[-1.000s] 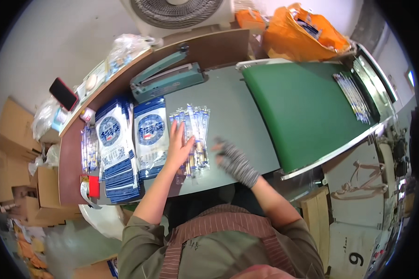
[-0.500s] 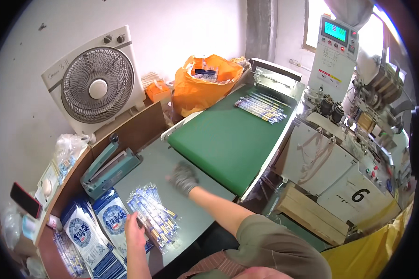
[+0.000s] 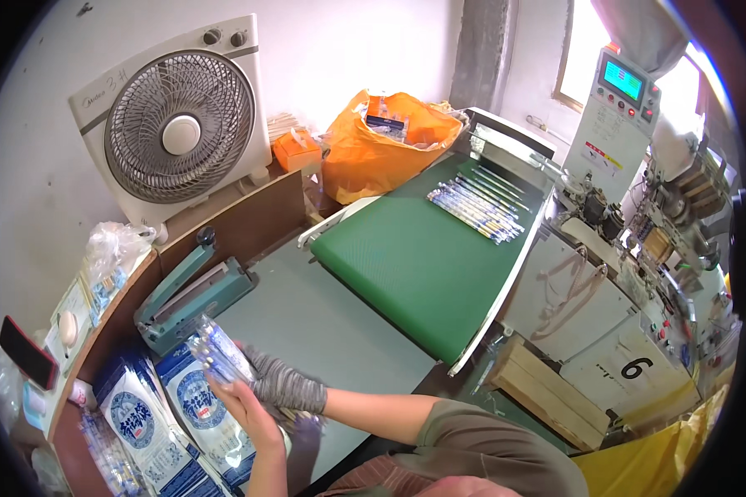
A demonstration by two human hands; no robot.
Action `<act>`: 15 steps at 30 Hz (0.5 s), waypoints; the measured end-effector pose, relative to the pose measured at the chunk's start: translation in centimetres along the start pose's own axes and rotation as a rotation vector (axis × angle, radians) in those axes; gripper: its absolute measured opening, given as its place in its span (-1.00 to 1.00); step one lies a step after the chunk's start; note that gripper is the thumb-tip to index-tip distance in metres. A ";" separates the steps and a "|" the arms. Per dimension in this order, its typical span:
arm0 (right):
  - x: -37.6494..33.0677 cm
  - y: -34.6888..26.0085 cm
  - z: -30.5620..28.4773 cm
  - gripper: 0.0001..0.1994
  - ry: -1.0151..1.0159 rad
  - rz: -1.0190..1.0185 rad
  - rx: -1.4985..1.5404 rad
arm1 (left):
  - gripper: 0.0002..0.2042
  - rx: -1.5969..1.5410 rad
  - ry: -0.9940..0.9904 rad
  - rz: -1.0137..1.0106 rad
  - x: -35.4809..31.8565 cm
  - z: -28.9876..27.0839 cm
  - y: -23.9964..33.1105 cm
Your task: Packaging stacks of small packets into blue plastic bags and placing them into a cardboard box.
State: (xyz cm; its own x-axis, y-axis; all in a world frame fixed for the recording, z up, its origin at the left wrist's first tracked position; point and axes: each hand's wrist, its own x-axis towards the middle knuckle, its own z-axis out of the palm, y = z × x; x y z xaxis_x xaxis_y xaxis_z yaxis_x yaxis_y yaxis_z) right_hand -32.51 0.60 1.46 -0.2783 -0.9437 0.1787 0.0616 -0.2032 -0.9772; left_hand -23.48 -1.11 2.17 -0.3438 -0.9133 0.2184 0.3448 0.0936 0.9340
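Both my hands hold a bundle of thin clear stick packets just above the grey table, at the lower left. My right hand wears a grey knitted glove and grips the bundle from the right. My bare left hand supports it from below. Under the hands lie stacks of blue-and-white pouches. A teal heat sealer stands just behind the bundle.
A green conveyor belt carries a row of stick packets at its far end. A white packing machine stands to the right, with an orange bag and a box fan behind. A phone lies on the left ledge.
The packets were spread flat on the table under my hands; now both hands hold them gathered in a raised bundle. My head has turned right toward the conveyor.
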 end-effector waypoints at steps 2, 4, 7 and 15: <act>-0.4 -3.9 0.2 -0.18 0.027 -0.265 -0.052 | -0.06 0.336 -0.167 0.452 0.5 -1.3 0.4; -2.1 -6.2 0.4 -0.15 -0.092 -0.275 0.056 | 0.19 0.293 -0.190 0.431 0.0 -3.3 -0.2; -2.8 -5.0 -2.1 0.15 -0.171 -0.258 0.126 | 0.12 0.577 -0.354 0.373 0.4 -4.0 -1.3; -5.3 -5.6 0.0 0.03 -0.191 0.051 -0.054 | -0.70 0.289 -0.634 -0.248 -4.0 -4.8 1.3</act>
State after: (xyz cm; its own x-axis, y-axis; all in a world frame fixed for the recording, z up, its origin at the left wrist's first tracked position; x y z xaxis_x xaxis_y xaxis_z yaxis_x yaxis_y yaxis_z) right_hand -31.37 6.77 6.01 -0.0893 -0.9858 0.1425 0.0182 -0.1447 -0.9893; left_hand -17.44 0.73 1.20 -0.8505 -0.5250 0.0311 -0.0220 0.0947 0.9953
